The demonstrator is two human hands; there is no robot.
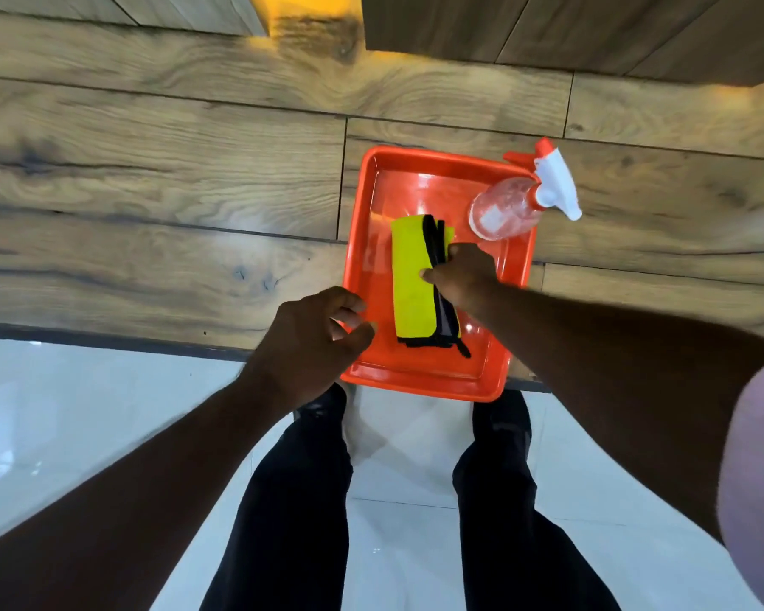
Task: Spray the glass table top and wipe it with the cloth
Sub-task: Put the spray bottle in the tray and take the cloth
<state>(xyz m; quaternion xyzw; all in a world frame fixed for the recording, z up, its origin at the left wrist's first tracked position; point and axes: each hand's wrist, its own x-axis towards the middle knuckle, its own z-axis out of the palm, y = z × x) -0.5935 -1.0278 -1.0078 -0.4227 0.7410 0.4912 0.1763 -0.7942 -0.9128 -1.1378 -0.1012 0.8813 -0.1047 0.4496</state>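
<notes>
A folded yellow cloth [411, 280] with black edging lies in an orange tray [433, 381] on the wood-patterned table top [159, 178]. My right hand [464, 275] reaches in from the right and pinches the cloth's right edge; the cloth still rests on the tray floor. A clear spray bottle [503, 209] with a white and orange trigger head lies on its side in the tray's far right corner, its head hanging over the rim. My left hand [314, 341] hovers at the tray's near left rim, fingers curled and apart, holding nothing that I can see.
The table's dark near edge [107, 341] runs across the view, and the tray overhangs it slightly. Below are white floor tiles [54, 416] and my legs in black trousers [296, 500]. Dark wood panels [548, 28] stand behind the table.
</notes>
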